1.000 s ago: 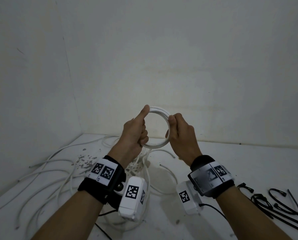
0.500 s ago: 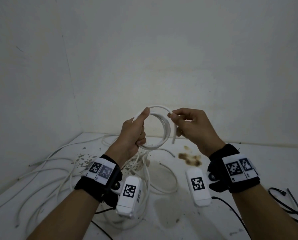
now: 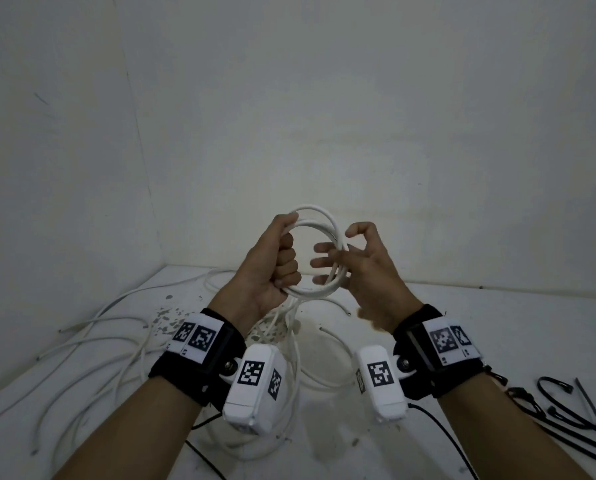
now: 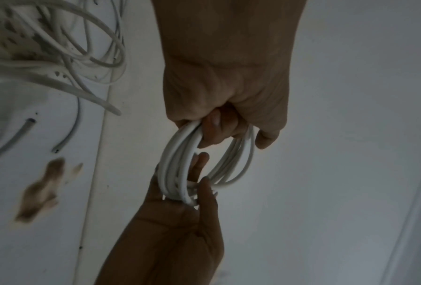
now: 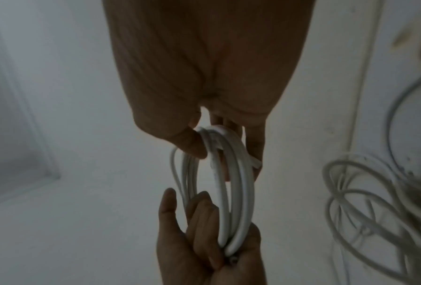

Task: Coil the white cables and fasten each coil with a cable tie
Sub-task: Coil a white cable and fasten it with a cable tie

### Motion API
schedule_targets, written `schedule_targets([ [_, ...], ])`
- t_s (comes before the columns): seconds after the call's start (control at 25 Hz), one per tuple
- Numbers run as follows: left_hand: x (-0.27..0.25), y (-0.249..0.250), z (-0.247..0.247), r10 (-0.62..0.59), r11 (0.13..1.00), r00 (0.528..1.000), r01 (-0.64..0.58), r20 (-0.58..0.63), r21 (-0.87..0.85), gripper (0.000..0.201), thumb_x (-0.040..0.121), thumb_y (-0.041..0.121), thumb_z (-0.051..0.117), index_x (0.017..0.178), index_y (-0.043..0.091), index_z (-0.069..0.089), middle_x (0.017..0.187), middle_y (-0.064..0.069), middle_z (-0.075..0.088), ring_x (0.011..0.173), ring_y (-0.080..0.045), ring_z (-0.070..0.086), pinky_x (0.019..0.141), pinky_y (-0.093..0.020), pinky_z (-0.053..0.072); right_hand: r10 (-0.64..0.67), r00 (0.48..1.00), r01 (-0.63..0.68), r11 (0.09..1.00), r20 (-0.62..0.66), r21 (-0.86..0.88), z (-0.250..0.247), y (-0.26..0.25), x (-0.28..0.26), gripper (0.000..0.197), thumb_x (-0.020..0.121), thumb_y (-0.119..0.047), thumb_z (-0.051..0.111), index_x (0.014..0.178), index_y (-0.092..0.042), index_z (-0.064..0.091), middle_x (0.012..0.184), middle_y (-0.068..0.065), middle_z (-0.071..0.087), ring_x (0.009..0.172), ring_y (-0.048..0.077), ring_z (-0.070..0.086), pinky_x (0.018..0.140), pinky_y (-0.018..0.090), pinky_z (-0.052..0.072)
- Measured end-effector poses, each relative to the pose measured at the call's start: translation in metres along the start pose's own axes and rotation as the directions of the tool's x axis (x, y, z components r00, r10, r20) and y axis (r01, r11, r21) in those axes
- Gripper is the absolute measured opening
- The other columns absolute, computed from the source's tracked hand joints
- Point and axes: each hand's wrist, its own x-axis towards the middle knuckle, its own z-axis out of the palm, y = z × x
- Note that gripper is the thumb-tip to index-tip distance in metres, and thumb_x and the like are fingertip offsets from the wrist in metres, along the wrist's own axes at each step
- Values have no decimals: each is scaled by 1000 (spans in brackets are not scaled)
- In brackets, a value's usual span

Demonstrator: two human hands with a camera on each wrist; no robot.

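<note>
Shifted since half a second ago: right hand (image 3: pixel 369 271) no longer pinching the top of the white cable coil (image 3: pixel 319 251), now spread against its right side with fingers (image 3: pixel 324 261) loosely extended through the loop, touching the strands. Left hand (image 3: pixel 272 268) wrapped tight round the coil's left side, fingers curled closed on the strands, thumb up along the rim. Coil held upright in mid-air above the table (image 3: pixel 428 341), between both hands. Loose white cables (image 3: pixel 92 344) strewn across the table at left; black cable ties (image 3: pixel 566 407) lying at far right.
</note>
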Motion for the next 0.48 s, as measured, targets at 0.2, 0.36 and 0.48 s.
schedule_targets([
  [0.2, 1, 6, 1, -39, 993, 999, 42, 35, -111, 56, 89, 57, 58, 57, 24, 25, 41, 8, 14, 31, -8, 11, 36, -20, 8, 180, 983, -169, 968, -42, 187, 9, -4, 1, 25, 103, -37, 43, 85, -20, 42, 64, 0, 38, 59, 14, 36, 61, 30, 31],
  [0.36, 5, 10, 3, -23, 998, 999, 22, -22, -54, 57, 91, 53, 59, 54, 24, 27, 42, 8, 14, 33, -9, 10, 37, -21, 9, 123, 984, -163, 918, -130, -361, 10, -4, -1, 54, 101, -64, 20, 103, -16, 46, 82, -1, 43, 66, 11, 35, 67, 26, 33],
  [0.48, 7, 11, 2, -27, 999, 999, 24, -48, -47, 55, 88, 48, 64, 54, 25, 28, 44, 8, 14, 36, -10, 10, 38, -22, 9, 58, 993, -99, 898, -107, -429, 6, 8, -5, 53, 98, -68, 12, 108, -29, 45, 83, -16, 37, 71, 1, 34, 71, 21, 30],
])
